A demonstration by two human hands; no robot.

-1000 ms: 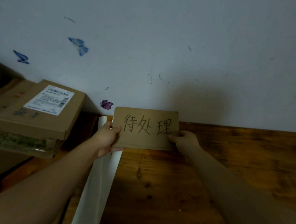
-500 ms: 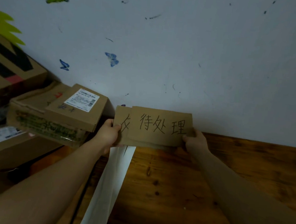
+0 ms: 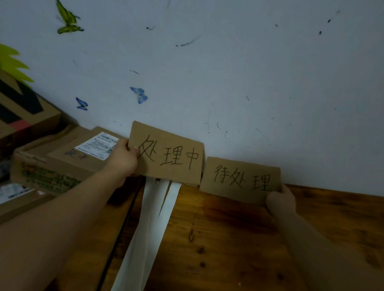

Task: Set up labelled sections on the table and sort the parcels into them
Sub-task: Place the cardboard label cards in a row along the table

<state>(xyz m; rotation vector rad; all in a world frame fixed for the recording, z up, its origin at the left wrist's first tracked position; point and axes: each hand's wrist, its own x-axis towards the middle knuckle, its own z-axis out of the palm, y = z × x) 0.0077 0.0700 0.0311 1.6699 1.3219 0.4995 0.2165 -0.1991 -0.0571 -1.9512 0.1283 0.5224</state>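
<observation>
Where wall meets table, left hand (image 3: pixel 124 156) fingers pinching 处理中 card (image 3: pixel 169 155), right hand (image 3: pixel 280 199) pinching 待处理 card (image 3: pixel 241 180)

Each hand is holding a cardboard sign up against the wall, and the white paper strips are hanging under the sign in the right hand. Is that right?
Not quite. In the head view the white paper strips run out from under the sign held by the left hand, not the one in the right hand. The rest holds: each hand holds a cardboard sign against the wall.

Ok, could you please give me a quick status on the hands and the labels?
Left hand holds 处理中 label; right hand holds 待处理 label. Both upright against wall, side by side. Parcels stacked left, unsorted. White strips lie below; nothing blocking.
</observation>
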